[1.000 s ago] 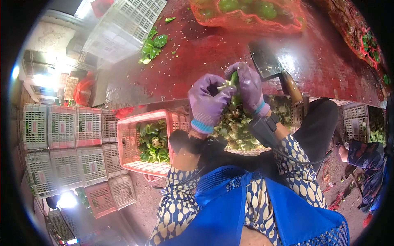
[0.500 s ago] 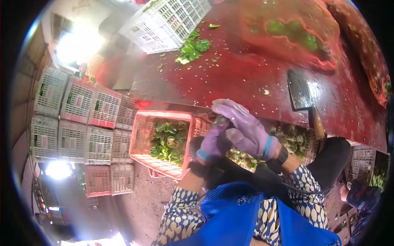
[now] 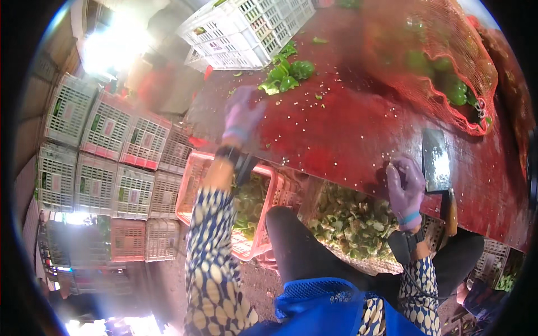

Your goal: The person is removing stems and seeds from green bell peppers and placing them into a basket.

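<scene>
Lying beside the slack, empty right grip (image 3: 407, 187) is a cleaver (image 3: 435, 157); left grip (image 3: 242, 116) blurred, can't tell.

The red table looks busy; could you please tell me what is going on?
A person works at the glossy red table. The purple-gloved left hand, blurred, is near shiny green vegetable pieces; whether it holds anything is unclear. The likewise gloved right hand, curled, is beside a rectangular, wooden-handled metal cleaver lying on the table.
</scene>
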A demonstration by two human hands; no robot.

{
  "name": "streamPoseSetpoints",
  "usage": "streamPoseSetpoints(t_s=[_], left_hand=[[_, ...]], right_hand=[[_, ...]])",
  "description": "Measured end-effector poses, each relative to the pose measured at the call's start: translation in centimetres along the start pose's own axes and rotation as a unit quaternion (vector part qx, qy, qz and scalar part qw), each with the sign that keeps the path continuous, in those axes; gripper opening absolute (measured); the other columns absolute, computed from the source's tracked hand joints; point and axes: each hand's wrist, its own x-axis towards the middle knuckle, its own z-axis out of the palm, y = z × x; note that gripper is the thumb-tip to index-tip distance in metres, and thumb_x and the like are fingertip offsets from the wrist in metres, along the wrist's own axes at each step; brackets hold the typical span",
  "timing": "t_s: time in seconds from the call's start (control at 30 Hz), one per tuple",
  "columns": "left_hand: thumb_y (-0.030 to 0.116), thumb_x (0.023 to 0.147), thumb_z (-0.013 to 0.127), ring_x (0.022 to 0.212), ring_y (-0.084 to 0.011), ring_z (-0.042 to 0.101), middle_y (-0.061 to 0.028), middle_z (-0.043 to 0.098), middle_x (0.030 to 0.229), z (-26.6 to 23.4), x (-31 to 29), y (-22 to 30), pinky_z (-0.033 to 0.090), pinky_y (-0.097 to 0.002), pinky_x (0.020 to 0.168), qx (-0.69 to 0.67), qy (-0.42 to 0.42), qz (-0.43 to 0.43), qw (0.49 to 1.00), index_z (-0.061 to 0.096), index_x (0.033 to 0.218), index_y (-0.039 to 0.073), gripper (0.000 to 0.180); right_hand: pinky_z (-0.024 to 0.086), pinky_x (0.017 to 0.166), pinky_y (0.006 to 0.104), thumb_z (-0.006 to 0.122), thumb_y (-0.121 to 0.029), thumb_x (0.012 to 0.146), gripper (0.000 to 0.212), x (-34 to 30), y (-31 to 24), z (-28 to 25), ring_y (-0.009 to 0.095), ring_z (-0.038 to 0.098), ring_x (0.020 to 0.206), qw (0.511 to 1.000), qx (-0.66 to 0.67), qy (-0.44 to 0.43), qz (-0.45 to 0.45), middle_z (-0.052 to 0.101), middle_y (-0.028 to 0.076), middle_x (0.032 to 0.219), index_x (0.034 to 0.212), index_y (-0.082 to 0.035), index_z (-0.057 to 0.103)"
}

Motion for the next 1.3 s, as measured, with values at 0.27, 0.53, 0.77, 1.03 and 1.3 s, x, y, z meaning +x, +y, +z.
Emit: streamPoseSetpoints(t_s=[0.27, 0.53, 0.77, 1.03, 1.3], left_hand=[[0.039, 0.074, 0.078, 0.095, -0.0262, 0.069, -0.0122, 0.072, 0.095, 7.6, 6.8, -1.8, 0.052, -0.0389, 0.087, 0.098, -0.047, -0.053, 0.993, 0.071, 0.109, 0.015, 0.044], [0.021, 0.086, 0.075, 0.082, -0.0167, 0.070, -0.0073, 0.072, 0.094, 6.7, -3.3, 5.0, 0.054, -0.0265, 0.062, -0.552, -0.201, -0.164, 0.793, 0.067, 0.110, 0.005, 0.030], [0.021, 0.094, 0.068, 0.079, -0.0111, 0.067, -0.0038, 0.071, 0.101, 3.7, -11.5, 14.8, 0.051, -0.0221, 0.056, -0.678, -0.307, -0.234, 0.625, 0.064, 0.115, 0.002, 0.028], [0.029, 0.091, 0.072, 0.071, -0.0042, 0.057, 0.0006, 0.066, 0.084, 0.0, -15.3, 20.0, 0.047, -0.0220, 0.063, -0.500, -0.304, -0.105, 0.804, 0.066, 0.105, 0.000, 0.033], [0.023, 0.091, 0.069, 0.073, -0.0060, 0.060, -0.0029, 0.067, 0.082, 0.0, -16.8, 21.3, 0.050, -0.0246, 0.059, -0.452, -0.265, -0.082, 0.848, 0.066, 0.104, -0.003, 0.030]], right_hand=[[0.049, 0.085, 0.0382, 0.068, -0.004, 0.082, 0.015, 0.1, -0.8, 0.3, 0.031, 0.062, 0.093, 1.000, -0.011, -0.001, 0.018, 0.064, 0.016, 0.100, 0.095, -0.002, 0.062], [0.050, 0.089, 0.0385, 0.072, -0.008, 0.080, 0.027, -0.4, 0.4, 0.0, 0.031, 0.062, 0.101, 0.998, 0.026, -0.007, 0.051, 0.065, 0.014, 0.109, 0.105, -0.004, 0.064], [0.049, 0.096, 0.0409, 0.072, -0.016, 0.078, 0.049, 1.6, -4.3, -0.4, 0.033, 0.057, 0.117, 0.981, 0.080, -0.077, -0.160, 0.060, 0.016, 0.126, 0.125, -0.009, 0.061], [0.051, 0.087, 0.0374, 0.071, 0.001, 0.077, 0.045, 0.7, -5.1, -1.3, 0.032, 0.061, 0.105, 0.971, 0.033, -0.121, -0.205, 0.058, 0.015, 0.117, 0.119, -0.004, 0.057], [0.052, 0.085, 0.0358, 0.063, 0.002, 0.080, 0.032, -1.0, -4.5, -1.7, 0.032, 0.064, 0.100, 0.976, 0.077, -0.072, -0.192, 0.064, 0.016, 0.110, 0.112, 0.000, 0.061]])
